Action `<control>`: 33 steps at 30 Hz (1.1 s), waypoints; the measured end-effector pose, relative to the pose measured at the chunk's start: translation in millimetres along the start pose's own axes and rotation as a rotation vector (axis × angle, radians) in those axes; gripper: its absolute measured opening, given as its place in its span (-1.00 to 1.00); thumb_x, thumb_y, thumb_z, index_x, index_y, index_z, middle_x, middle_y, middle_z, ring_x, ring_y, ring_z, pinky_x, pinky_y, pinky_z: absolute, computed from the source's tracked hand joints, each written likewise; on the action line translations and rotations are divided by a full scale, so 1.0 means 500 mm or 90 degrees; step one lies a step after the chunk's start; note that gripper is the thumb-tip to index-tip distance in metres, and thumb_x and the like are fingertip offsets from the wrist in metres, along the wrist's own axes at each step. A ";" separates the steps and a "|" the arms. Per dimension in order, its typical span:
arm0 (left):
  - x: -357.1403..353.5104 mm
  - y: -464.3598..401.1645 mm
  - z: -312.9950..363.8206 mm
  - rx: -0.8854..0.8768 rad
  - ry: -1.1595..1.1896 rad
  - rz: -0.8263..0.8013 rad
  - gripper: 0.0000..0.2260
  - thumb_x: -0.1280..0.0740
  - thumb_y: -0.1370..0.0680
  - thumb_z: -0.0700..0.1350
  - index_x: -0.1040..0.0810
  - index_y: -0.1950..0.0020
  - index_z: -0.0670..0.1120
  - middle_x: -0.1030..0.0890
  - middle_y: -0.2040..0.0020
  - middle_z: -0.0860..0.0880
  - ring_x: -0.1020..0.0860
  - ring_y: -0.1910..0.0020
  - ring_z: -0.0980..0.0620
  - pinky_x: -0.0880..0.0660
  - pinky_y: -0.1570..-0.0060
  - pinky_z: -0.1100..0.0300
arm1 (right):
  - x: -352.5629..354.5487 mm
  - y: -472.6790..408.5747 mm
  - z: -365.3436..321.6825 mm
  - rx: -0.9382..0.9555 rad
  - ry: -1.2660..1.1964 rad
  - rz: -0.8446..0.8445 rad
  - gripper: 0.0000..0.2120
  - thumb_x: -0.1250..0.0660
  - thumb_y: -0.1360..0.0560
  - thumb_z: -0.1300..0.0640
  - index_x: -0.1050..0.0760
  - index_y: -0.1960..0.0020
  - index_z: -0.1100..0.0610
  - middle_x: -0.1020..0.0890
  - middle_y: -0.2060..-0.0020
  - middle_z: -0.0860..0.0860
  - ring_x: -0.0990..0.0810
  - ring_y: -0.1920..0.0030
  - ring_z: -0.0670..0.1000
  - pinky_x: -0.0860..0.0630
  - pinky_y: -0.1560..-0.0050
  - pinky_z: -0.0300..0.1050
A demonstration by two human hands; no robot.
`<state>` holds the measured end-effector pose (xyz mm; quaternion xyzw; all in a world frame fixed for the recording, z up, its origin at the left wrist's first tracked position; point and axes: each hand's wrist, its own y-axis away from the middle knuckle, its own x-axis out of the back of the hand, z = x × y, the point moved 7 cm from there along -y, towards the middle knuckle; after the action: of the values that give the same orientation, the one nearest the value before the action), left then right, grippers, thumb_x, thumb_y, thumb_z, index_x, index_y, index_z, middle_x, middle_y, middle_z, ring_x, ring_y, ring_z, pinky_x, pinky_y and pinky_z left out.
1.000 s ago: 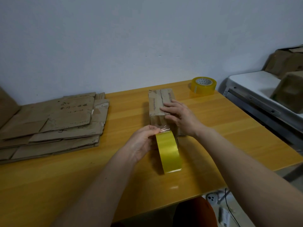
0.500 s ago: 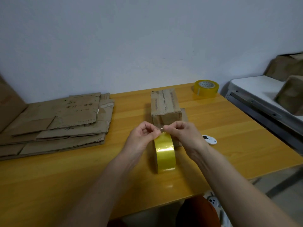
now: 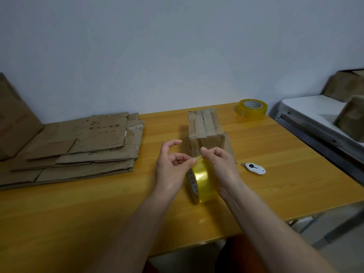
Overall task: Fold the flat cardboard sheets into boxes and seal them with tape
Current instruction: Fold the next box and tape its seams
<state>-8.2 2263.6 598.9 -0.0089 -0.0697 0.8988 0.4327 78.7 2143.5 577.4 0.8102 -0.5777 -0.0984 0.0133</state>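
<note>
Both hands have drawn slightly nearer the table's front edge since half a second ago, and the tape roll has turned so that its cardboard core is now showing on its left face. The left hand (image 3: 171, 166) is pinching the top of the yellow tape roll (image 3: 202, 179) between thumb and a lower finger, with the index finger lifted clear. The right hand (image 3: 220, 164) is curling its fingers over the roll's top edge from the other side; it appears to be picking at the loose tape end, though the end itself is too thin to make out with certainty. The roll is standing on edge on the wooden table (image 3: 98, 213), its flat faces pointing left and right.

The folded cardboard box (image 3: 204, 131) is sitting directly beyond the roll, just past the fingertips, long axis running away from the person, its top seam lying along that axis. In my judgement, the tape is to be drawn forward along that seam, so roll and seam are already in line. Both hands are about equally near the box.

A stack of flat cardboard sheets (image 3: 78, 148) is lying well to the left. A white box cutter (image 3: 255, 168) is resting just right of the right hand. A spare tape roll (image 3: 252, 109) is sitting at the far edge.
</note>
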 end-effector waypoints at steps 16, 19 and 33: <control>-0.007 -0.002 0.024 -0.080 -0.296 0.012 -0.93 -0.47 -0.46 -0.06 -0.68 0.06 0.05 -0.59 0.18 0.11 -0.47 0.25 0.20 -0.42 0.25 0.40 | 0.008 -0.008 -0.004 0.110 0.074 0.041 -0.78 -0.36 -0.44 0.19 -0.43 0.36 0.07 -0.43 0.44 -0.08 -0.39 0.31 -0.07 -0.41 0.21 -0.16; -0.009 -0.005 0.024 -0.084 -0.352 0.035 -0.96 -0.46 -0.46 -0.02 -0.65 0.12 0.07 -0.46 0.02 0.05 -0.44 0.06 0.12 -0.41 0.08 0.28 | 0.013 -0.012 -0.005 0.096 0.096 0.041 -0.81 -0.37 -0.46 0.15 -0.46 0.31 0.08 -0.45 0.43 -0.09 -0.42 0.31 -0.08 -0.40 0.17 -0.16; -0.017 -0.016 -0.023 0.061 -0.096 0.004 -0.91 -0.44 -0.49 -0.12 -0.62 0.21 0.01 -0.65 0.05 -0.07 -0.65 0.12 -0.04 -0.62 0.06 -0.08 | 0.030 0.003 -0.052 0.188 0.216 -0.074 -0.98 -0.47 -0.41 0.22 -0.64 0.18 0.17 -0.63 0.05 0.00 -0.61 0.03 -0.03 -0.56 0.04 -0.12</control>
<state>4.2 2263.1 588.0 0.0792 -0.0593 0.9007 0.4231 86.6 2126.4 600.9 0.8403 -0.5275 0.1241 -0.0139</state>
